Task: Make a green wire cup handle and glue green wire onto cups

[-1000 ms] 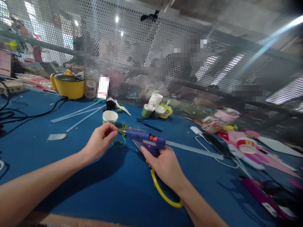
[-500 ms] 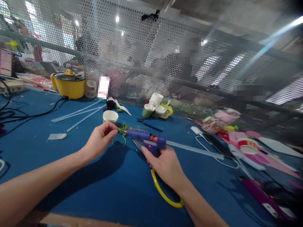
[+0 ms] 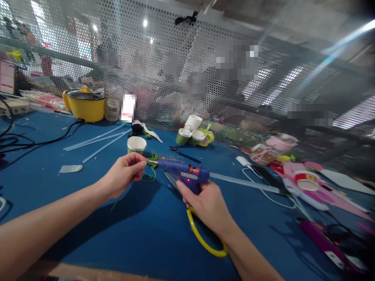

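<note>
My right hand [image 3: 206, 201] is wrapped round the grip of a blue hot glue gun [image 3: 172, 167], with a red light lit on its side and a long clear glue stick [image 3: 243, 181] out of its back. My left hand [image 3: 124, 175] pinches a green yarn strand [image 3: 116, 203], whose tail hangs below the palm. The gun's metal tip is at the left fingertips; contact I cannot tell. Behind them lies a small bundle of green yarn [image 3: 153, 159]. A white and green paper cup [image 3: 136, 144] stands just beyond my left hand. Scissors [image 3: 193, 234] with yellow handles lie beneath my right hand.
Blue-handled pliers [image 3: 187, 155] lie beyond the gun, near several small cups [image 3: 184, 136]. Loose glue sticks [image 3: 99, 140] and a yellow electric pot [image 3: 88, 105] are at the left. A phone [image 3: 271, 179] with a white cable and pink items lies right. A perforated metal screen [image 3: 164, 58] rises behind.
The glue gun and my right hand have shifted slightly right. My left hand has turned a little, and a green strand now shows hanging below it.
</note>
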{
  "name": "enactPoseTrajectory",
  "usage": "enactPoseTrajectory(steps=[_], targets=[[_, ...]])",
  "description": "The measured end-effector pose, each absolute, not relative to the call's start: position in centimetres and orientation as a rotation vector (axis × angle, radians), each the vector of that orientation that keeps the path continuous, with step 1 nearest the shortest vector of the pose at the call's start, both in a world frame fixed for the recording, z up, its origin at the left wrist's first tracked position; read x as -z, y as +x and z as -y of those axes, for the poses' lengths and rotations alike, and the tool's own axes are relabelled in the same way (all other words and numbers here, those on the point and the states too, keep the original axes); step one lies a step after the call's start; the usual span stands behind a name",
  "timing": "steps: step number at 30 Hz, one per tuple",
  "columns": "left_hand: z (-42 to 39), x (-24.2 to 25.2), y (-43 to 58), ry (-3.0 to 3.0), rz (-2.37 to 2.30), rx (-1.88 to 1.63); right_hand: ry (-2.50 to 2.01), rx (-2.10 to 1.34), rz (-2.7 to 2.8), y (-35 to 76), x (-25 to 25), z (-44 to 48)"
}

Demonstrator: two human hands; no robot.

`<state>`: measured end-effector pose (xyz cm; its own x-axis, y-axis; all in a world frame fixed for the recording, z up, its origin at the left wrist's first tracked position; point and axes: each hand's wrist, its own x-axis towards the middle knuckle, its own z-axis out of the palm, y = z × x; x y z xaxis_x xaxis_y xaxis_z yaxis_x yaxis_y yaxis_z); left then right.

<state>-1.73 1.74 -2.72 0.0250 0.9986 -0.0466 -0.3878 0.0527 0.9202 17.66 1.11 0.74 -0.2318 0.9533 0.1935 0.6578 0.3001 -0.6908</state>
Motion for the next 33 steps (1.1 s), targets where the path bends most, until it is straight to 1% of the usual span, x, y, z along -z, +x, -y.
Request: enactPoseTrajectory(steps=[8,10,15,17,21,29,33], targets=[[-1.7,2.3,-2.1,0.820,-0.865,-1.306,-1.412,-0.627,1.965,17.8,-0.7,-1.3],[-1.7,2.3,-2.2,0.813,-0.857,-1.300,-1.438,-0.700,1.923,17.9,-0.6,-1.5],[-1.8,2.5,-2.2,0.820,-0.845,-1.303,-1.429,-1.051,1.809,18.5,-0.6,-2.0],[-1.8,2.5,-2.2,0.820,-0.840,-1.304,-1.396,-1.133,1.792,18.6,-0.7,-2.1],[-1.7,2.4,-2.1,0.814,-0.857,-1.290,-1.360,-1.197,1.788,18.6,-0.7,-2.1],[-1.5,2.1,-1.9,0.836,-0.860,-1.259,-1.412,-1.173,1.797,18.4,-0.5,-2.3],[-1.7,2.2,-2.0,0.836,-0.859,-1.308,-1.352,-1.282,1.813,18.7,-0.4,-2.4]])
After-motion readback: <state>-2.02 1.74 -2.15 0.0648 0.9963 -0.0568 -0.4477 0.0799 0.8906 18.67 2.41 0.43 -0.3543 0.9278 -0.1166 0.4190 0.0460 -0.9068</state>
